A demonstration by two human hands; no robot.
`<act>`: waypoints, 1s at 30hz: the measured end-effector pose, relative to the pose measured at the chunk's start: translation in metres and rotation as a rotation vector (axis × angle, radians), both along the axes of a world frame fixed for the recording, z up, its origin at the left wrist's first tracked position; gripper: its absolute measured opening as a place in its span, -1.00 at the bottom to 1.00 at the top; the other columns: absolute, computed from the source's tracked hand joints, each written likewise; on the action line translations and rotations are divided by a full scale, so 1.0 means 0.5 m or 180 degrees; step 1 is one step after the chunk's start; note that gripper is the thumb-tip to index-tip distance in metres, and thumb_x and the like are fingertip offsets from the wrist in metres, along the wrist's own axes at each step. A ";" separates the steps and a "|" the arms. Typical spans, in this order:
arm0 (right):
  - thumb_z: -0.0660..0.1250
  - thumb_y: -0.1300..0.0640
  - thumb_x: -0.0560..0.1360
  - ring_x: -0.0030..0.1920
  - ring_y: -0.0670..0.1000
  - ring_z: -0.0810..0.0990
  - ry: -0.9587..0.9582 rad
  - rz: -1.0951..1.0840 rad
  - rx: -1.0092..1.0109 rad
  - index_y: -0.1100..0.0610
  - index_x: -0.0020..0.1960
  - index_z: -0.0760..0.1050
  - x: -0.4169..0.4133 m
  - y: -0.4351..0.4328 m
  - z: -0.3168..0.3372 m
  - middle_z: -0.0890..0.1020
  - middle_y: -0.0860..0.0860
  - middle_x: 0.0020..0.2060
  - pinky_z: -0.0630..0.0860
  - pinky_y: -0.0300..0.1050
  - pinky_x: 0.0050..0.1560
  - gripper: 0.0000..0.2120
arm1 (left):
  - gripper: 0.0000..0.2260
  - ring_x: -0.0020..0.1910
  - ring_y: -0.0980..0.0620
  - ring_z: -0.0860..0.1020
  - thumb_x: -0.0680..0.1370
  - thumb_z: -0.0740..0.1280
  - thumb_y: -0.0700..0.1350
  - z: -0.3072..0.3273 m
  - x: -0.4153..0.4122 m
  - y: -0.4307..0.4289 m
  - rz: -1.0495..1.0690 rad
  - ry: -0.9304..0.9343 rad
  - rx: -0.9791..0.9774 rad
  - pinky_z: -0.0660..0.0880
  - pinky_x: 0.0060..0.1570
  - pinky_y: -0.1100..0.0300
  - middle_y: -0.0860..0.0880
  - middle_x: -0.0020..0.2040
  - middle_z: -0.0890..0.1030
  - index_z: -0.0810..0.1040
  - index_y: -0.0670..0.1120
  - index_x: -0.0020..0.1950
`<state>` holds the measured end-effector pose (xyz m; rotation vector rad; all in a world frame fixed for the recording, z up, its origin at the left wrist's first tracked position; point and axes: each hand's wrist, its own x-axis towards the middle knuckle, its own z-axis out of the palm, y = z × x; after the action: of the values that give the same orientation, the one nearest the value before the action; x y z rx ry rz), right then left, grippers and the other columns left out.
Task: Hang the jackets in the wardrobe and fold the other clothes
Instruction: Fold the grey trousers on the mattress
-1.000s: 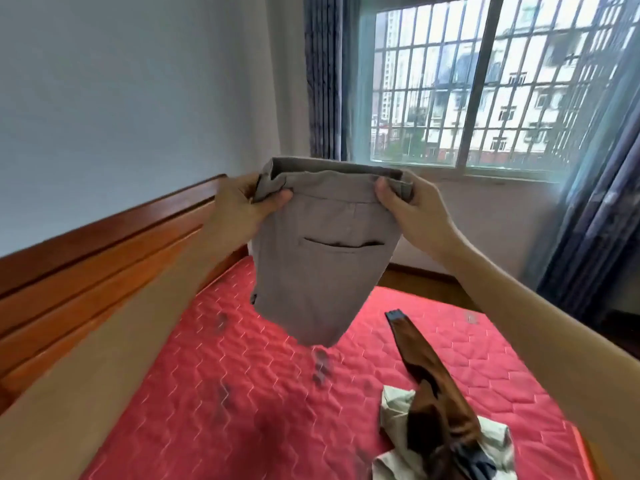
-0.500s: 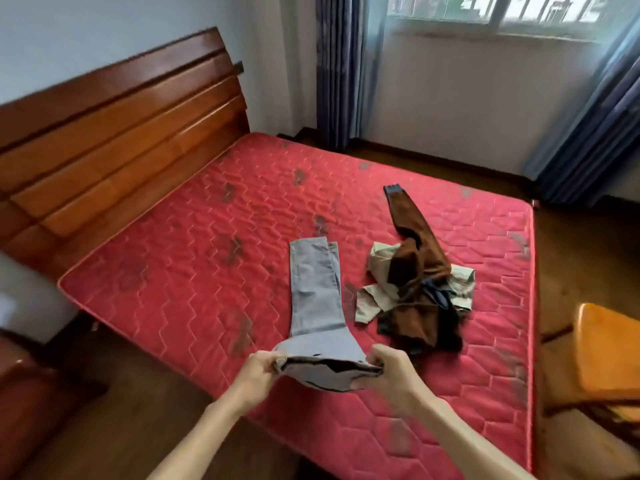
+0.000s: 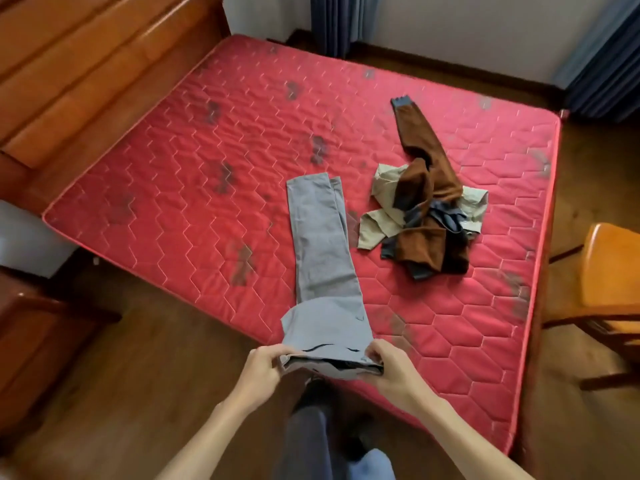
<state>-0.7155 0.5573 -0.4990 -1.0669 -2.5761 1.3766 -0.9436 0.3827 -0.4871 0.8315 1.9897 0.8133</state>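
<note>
The grey trousers [image 3: 323, 271] lie lengthwise on the red quilted mattress [image 3: 194, 161], legs stacked one on the other and stretching away from the fingers, the hems at the far end. The waistband hangs just past the near edge of the mattress, where both hands hold it. The left hand [image 3: 265, 367] pinches the left corner of the waistband, its fingers [image 3: 277, 351] closed over the cloth with the thumb on top. The right hand [image 3: 393, 368] pinches the right corner the same way, its fingers [image 3: 375, 355] curled tight on the fabric. A back pocket slit shows just beyond the fingertips.

Beyond and to the right of the right hand's fingers, apart from the trousers, sits a heap of clothes: a brown jacket [image 3: 426, 174] with one sleeve flung toward the far side, lying over a pale beige shirt [image 3: 379, 223] and some dark blue cloth [image 3: 446, 216]. Far to the left of the fingers stands the wooden headboard [image 3: 86, 74]; at the right edge, a wooden chair [image 3: 609, 268]. Blue curtains [image 3: 337, 22] hang at the far wall.
</note>
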 end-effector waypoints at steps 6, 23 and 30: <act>0.57 0.07 0.37 -0.22 -0.11 0.45 -0.0281 0.0082 -0.0294 -0.04 0.22 0.45 -0.016 0.002 0.012 0.48 -0.15 -0.22 0.37 -0.31 -0.17 -0.51 | -0.75 -0.21 0.35 0.58 0.51 0.47 -0.28 0.015 0.001 0.029 -0.0046 -0.0163 -0.0124 0.46 -0.13 0.41 0.26 -0.24 0.68 0.70 0.10 -0.13; 0.46 0.07 0.47 -0.09 0.11 0.50 0.1262 -0.0303 0.2432 0.04 0.01 0.70 -0.701 0.611 0.862 0.43 0.05 -0.18 0.46 -0.08 -0.09 -0.87 | -0.64 -0.29 0.27 0.42 0.38 0.39 0.19 0.827 -0.643 0.652 0.0403 0.1892 0.2266 0.43 -0.22 0.17 0.05 -0.33 0.60 0.69 -0.11 -0.18; 0.47 0.25 0.46 -0.25 -0.22 0.36 0.2863 -0.0494 0.2926 0.29 0.01 0.67 -0.688 0.597 1.134 0.45 0.17 -0.16 0.30 -0.49 -0.13 -0.85 | -0.82 -0.36 0.30 0.38 0.49 0.39 -0.30 1.123 -0.612 0.646 0.0799 0.2444 0.3505 0.30 -0.31 0.40 0.03 -0.37 0.47 0.55 -0.14 -0.30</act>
<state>-1.0595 0.8556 0.0677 -0.3358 -1.9472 0.3351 -1.2494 0.7059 0.0746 1.7154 2.2276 2.0557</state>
